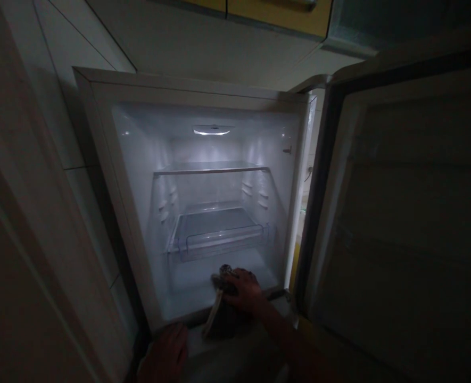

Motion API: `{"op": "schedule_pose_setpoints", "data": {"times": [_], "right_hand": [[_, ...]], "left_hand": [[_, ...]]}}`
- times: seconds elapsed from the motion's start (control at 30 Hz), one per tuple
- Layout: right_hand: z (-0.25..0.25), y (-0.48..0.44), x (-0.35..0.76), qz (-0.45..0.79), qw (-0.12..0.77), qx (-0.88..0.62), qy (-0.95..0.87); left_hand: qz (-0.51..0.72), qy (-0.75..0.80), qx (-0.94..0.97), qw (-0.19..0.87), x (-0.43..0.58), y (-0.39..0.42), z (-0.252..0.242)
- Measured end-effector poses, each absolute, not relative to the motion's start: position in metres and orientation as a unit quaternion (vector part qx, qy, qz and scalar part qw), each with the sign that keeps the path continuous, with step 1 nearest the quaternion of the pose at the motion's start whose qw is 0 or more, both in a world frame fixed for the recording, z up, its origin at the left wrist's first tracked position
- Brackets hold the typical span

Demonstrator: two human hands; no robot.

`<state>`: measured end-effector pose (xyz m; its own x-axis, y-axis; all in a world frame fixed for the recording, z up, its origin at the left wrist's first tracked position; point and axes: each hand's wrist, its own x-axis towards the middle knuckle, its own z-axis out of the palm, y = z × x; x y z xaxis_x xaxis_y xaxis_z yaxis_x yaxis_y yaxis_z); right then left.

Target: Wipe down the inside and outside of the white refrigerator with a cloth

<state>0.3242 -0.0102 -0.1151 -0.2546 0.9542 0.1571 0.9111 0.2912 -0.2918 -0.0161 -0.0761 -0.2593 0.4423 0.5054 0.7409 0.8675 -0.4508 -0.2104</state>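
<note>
My right hand (243, 290) reaches to the front lip of an opened refrigerator (191, 88) and is closed on a dark, bunched cloth (221, 314). Part of the cloth sticks out past the fingers over the inner floor (195, 290), and the rest hangs over the front edge. My left hand (169, 346) is at the lower left corner of the refrigerator's front edge, in deep shadow. How its fingers are bent is too dark to make out.
Inside are a glass shelf (211, 169) and a clear plastic drawer (223, 242) below a lit lamp (212, 131). The refrigerator door (411, 202) stands wide on the right. A tiled wall (79, 213) is close on the left, and yellow cabinets (279, 16) hang above.
</note>
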Motion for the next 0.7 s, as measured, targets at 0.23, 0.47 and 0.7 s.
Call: {"op": "schedule_pose_setpoints", "data": {"times": [0.23, 0.47, 0.7], "right_hand": [[-0.092, 0.031, 0.326, 0.023, 0.138, -0.752, -0.644], [-0.11, 0.014, 0.207, 0.043, 0.154, -0.609, -0.777], [-0.118, 0.015, 0.205, 0.097, 0.165, -0.388, -0.902]], "left_hand": [[-0.305, -0.407, -0.801, 0.315, -0.012, -0.075, -0.255], [-0.311, -0.444, -0.791, 0.285, -0.002, -0.083, -0.25], [-0.308, -0.391, -0.801, 0.333, -0.011, -0.074, -0.251]]}}
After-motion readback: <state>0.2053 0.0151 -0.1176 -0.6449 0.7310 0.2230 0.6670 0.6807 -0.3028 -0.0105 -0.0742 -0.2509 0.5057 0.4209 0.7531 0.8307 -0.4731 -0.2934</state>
